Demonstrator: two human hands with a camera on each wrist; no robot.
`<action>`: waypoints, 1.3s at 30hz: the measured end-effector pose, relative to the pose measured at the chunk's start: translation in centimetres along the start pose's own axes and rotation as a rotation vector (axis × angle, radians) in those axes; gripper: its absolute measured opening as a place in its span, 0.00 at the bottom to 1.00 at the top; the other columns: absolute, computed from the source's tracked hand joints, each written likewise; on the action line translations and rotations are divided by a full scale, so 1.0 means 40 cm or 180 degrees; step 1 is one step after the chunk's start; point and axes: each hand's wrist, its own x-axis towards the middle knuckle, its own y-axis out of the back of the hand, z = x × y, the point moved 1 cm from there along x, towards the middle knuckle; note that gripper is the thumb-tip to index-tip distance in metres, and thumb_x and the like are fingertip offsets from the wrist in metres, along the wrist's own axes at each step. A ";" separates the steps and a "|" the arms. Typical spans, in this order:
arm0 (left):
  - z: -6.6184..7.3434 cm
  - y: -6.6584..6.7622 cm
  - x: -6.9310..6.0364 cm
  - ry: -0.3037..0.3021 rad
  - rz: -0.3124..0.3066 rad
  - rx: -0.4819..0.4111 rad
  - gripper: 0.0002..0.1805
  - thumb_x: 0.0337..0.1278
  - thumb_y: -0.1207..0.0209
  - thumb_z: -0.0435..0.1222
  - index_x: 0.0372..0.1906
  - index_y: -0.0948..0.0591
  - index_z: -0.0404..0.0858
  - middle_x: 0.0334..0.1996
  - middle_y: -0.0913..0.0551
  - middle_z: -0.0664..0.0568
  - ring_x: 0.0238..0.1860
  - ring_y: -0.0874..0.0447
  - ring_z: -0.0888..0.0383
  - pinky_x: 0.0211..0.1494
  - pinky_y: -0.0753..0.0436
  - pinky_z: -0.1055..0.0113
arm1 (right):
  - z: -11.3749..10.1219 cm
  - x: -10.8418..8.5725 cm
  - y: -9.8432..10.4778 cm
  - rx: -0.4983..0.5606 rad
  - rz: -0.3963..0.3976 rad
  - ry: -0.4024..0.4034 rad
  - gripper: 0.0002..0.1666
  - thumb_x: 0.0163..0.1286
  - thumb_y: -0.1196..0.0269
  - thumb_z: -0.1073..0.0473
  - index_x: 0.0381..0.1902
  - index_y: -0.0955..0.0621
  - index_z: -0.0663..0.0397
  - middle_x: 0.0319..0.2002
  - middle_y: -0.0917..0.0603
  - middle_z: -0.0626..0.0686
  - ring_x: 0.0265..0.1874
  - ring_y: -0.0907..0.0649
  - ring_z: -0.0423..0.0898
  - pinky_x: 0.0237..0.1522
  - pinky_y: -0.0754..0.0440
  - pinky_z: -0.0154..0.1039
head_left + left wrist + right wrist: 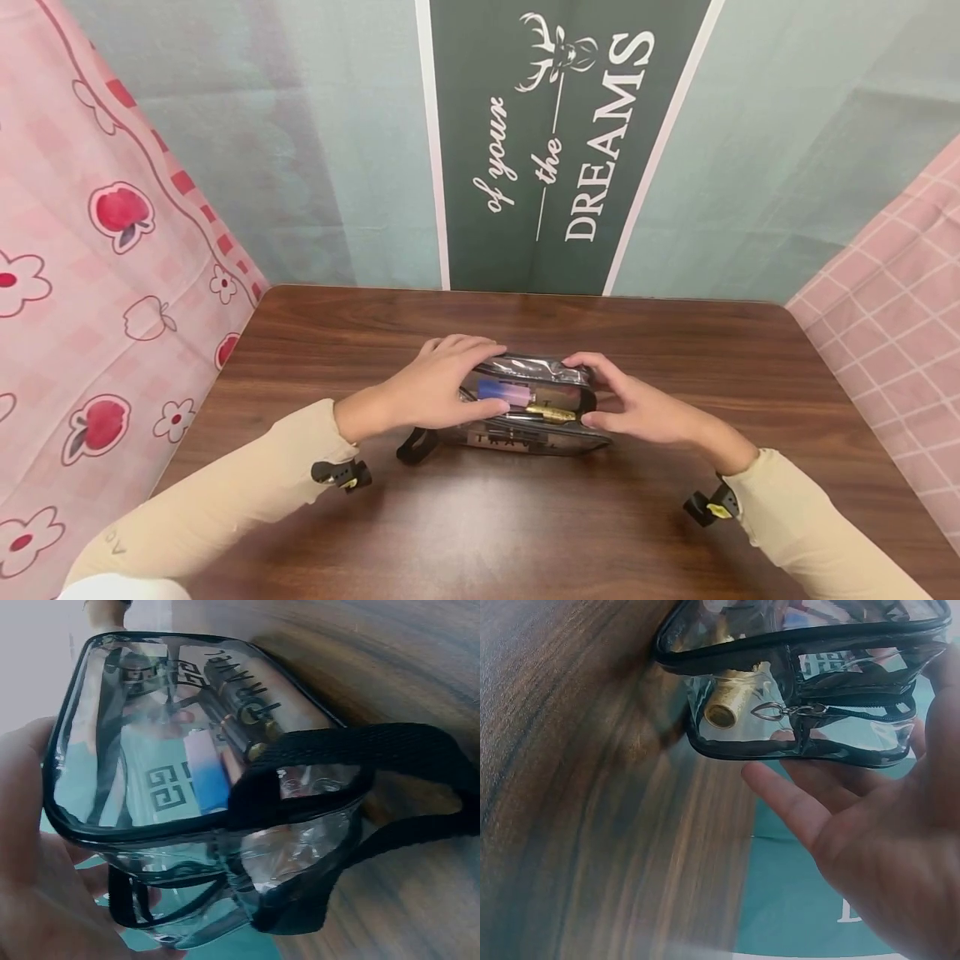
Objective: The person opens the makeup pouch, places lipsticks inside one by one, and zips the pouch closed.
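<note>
A clear vinyl pouch [525, 439] with black piping and dark lettering stands on the table, held from both sides. My left hand [431, 387] grips its left end, fingers over the far top edge and thumb on the near side. At the other end my right hand [637, 406] holds the pouch between fingers and thumb. Through the vinyl show a blue-and-pink bottle-like item [204, 769], a gold tube [731, 701] and dark tubes [232, 724]. A metal zipper pull [769, 712] hangs at the right end. The black strap [397, 742] sticks out at the left end.
The brown wooden table [510, 525] runs back to a green-grey curtain [345, 167] with white lettering. Pink patterned cloths hang on the left [97, 275] and right [907, 292]. Dark wrist devices [341, 475] are worn at both sleeves.
</note>
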 end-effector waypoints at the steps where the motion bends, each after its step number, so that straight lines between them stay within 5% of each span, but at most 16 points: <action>1: -0.002 -0.003 -0.001 -0.0001 0.0005 -0.0004 0.42 0.62 0.40 0.62 0.75 0.32 0.45 0.72 0.30 0.50 0.74 0.37 0.49 0.71 0.39 0.39 | -0.001 0.000 0.001 -0.0014 0.0001 0.0009 0.42 0.70 0.34 0.67 0.74 0.42 0.48 0.62 0.30 0.61 0.58 0.22 0.64 0.56 0.18 0.45; 14: -0.013 -0.020 -0.016 -0.0119 -0.0029 0.0033 0.48 0.59 0.41 0.65 0.78 0.36 0.45 0.73 0.33 0.48 0.74 0.39 0.50 0.70 0.37 0.43 | -0.007 0.001 0.014 -0.0521 0.0121 0.0055 0.37 0.72 0.34 0.63 0.73 0.37 0.44 0.66 0.30 0.51 0.61 0.23 0.53 0.58 0.19 0.43; 23: -0.008 -0.019 -0.022 -0.0101 0.0006 0.0120 0.49 0.57 0.39 0.66 0.78 0.35 0.46 0.71 0.31 0.51 0.72 0.37 0.51 0.67 0.34 0.45 | -0.018 0.007 0.016 -0.0624 0.0158 0.0013 0.35 0.73 0.35 0.61 0.72 0.36 0.42 0.65 0.29 0.50 0.61 0.23 0.51 0.58 0.20 0.54; 30: -0.007 -0.023 -0.023 -0.0117 0.0212 0.0104 0.45 0.56 0.37 0.64 0.74 0.30 0.45 0.67 0.27 0.51 0.69 0.33 0.51 0.64 0.31 0.48 | -0.024 0.013 0.023 -0.0706 0.0263 0.0165 0.33 0.71 0.34 0.64 0.70 0.31 0.45 0.63 0.26 0.49 0.59 0.21 0.47 0.57 0.19 0.51; 39: -0.009 -0.029 -0.020 -0.0124 0.0356 0.0135 0.43 0.56 0.36 0.63 0.73 0.28 0.45 0.65 0.25 0.53 0.67 0.30 0.51 0.62 0.29 0.49 | -0.043 0.013 0.038 -0.1151 0.0555 0.0282 0.33 0.70 0.32 0.65 0.70 0.29 0.48 0.64 0.24 0.49 0.58 0.20 0.47 0.61 0.24 0.35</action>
